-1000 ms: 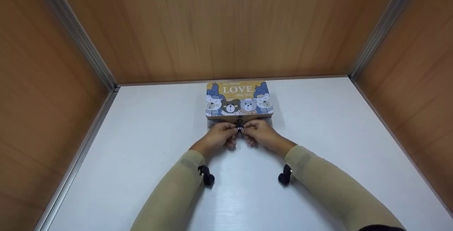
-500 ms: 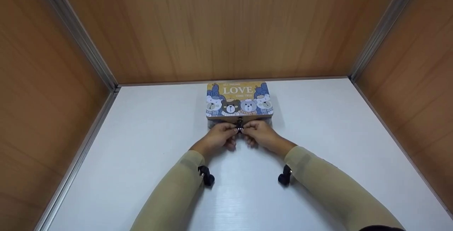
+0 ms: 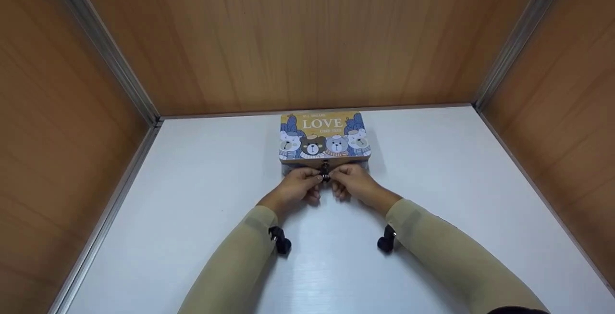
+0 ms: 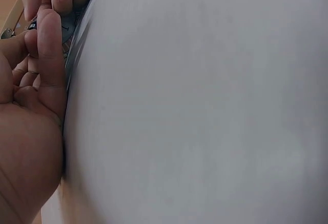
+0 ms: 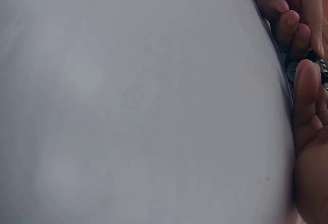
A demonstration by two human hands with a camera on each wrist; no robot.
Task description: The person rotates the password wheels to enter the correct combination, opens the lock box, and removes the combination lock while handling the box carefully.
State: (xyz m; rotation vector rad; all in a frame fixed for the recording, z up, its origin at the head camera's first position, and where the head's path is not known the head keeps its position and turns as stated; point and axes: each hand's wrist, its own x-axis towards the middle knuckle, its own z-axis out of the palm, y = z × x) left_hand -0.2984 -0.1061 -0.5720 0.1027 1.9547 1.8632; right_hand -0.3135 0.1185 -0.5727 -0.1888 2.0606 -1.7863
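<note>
A rectangular tin box with bears and the word LOVE on its lid stands near the back of the table, lid closed. At its front clasp hangs a small black combination padlock, whose ridged dials show in the right wrist view. My left hand pinches the padlock from the left with thumb and finger. From the right, my right hand pinches it too. The fingertips cover much of the padlock, and its digits are too small to read.
The box rests on a white tabletop. Behind it rises a wooden back panel, with wooden side panels left and right joined by metal corner posts. A black wrist device is attached at each sleeve cuff.
Both hands stay at the padlock and the box stays in place. Only slight finger shifts show, and the whole view drops by a few pixels.
</note>
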